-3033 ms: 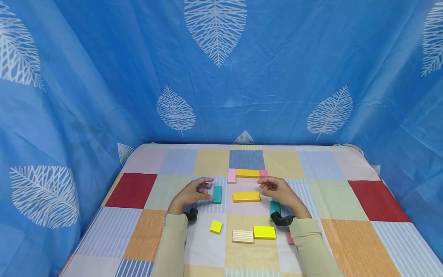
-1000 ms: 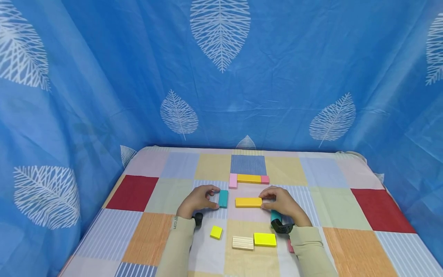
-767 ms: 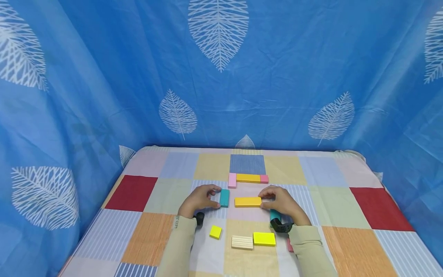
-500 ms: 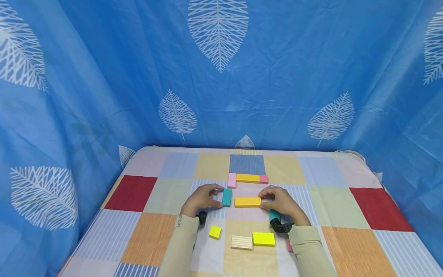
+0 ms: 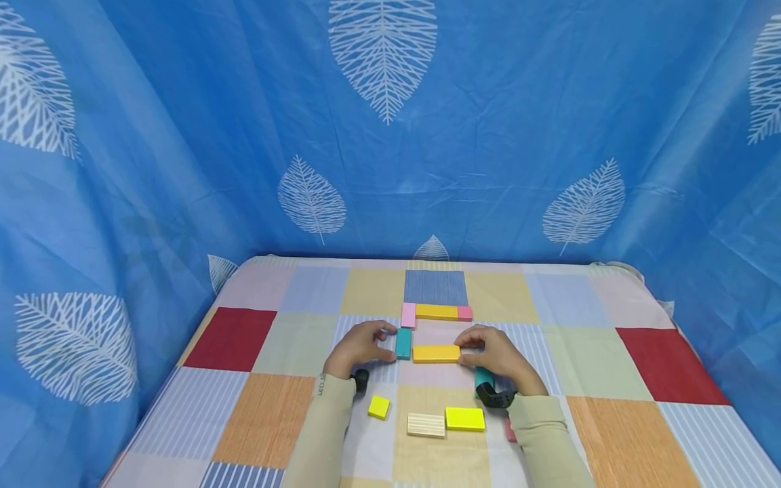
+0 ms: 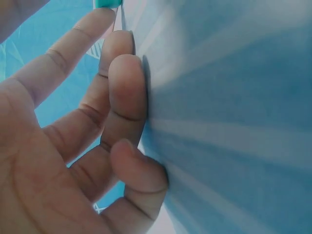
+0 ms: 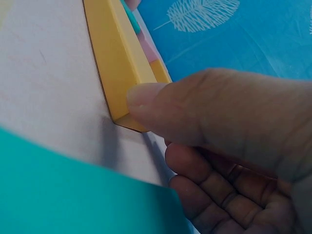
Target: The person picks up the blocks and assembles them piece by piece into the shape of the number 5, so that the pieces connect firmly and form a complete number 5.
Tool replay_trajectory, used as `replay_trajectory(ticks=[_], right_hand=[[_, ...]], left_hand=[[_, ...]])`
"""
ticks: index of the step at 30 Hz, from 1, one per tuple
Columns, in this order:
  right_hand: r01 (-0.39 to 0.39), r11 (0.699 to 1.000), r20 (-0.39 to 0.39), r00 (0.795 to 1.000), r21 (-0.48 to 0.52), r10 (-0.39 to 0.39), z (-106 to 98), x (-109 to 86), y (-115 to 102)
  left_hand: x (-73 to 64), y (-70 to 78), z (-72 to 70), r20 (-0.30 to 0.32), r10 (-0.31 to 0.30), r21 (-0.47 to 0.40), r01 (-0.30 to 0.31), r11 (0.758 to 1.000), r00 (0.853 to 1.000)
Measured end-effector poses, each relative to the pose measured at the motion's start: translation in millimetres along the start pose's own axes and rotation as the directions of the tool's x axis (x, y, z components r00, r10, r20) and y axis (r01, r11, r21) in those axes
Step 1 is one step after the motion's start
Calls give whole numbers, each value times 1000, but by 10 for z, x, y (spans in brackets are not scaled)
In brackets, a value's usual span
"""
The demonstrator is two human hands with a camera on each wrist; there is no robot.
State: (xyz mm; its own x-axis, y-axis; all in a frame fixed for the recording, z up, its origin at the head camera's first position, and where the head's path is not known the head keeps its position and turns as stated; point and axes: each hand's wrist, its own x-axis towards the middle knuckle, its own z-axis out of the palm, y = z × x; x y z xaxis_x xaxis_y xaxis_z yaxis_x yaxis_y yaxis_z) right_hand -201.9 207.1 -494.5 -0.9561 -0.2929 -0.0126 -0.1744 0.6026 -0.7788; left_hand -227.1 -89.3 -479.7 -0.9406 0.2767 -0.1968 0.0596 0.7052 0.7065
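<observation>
My left hand [image 5: 361, 344] has its thumb and index finger at the near and far ends of a flat teal block [image 5: 403, 344]. The left wrist view shows an index fingertip against this teal block [image 6: 107, 3], other fingers curled low over the cloth. With thumb and fingers, my right hand [image 5: 491, 350] pinches the right end of a long orange-yellow block [image 5: 436, 354]. In the right wrist view the thumb lies on this orange-yellow block [image 7: 114, 63]. The teal block stands upright along its length, just left of the orange-yellow one and right below a pink block [image 5: 408, 316].
Behind, another orange-yellow block [image 5: 436, 312] lies between the pink block and a darker pink one [image 5: 465, 314]. Nearer lie a small yellow square [image 5: 379, 407], a striped wooden block [image 5: 426, 425], and a yellow block [image 5: 465, 419]. A second teal block [image 5: 484, 381] and a red one [image 5: 510, 431] are partly covered by the right arm.
My left hand has taken the teal block by its ends and slid it right, up near the orange-yellow block. My right hand has closed onto that orange-yellow block's end.
</observation>
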Motion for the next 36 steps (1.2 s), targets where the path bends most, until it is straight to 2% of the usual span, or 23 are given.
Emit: replay_trajectory(ticks=[6, 15, 29, 36], right_hand=[[-12, 1000, 1, 1000, -1, 12, 7, 7, 21], [20, 1000, -2, 1000, 0, -20, -2, 12, 48], [-46, 999, -37, 998, 7, 46, 16, 32, 44], [-44, 999, -51, 998, -1, 44, 15, 30, 36]], left_hand=[[0, 18, -5, -1, 13, 17, -12, 1000, 1000], [28, 12, 15, 0, 12, 38, -12, 999, 1000], [37, 7, 15, 4, 15, 30, -15, 999, 1000], [49, 3, 27, 0, 23, 37, -23, 999, 1000]])
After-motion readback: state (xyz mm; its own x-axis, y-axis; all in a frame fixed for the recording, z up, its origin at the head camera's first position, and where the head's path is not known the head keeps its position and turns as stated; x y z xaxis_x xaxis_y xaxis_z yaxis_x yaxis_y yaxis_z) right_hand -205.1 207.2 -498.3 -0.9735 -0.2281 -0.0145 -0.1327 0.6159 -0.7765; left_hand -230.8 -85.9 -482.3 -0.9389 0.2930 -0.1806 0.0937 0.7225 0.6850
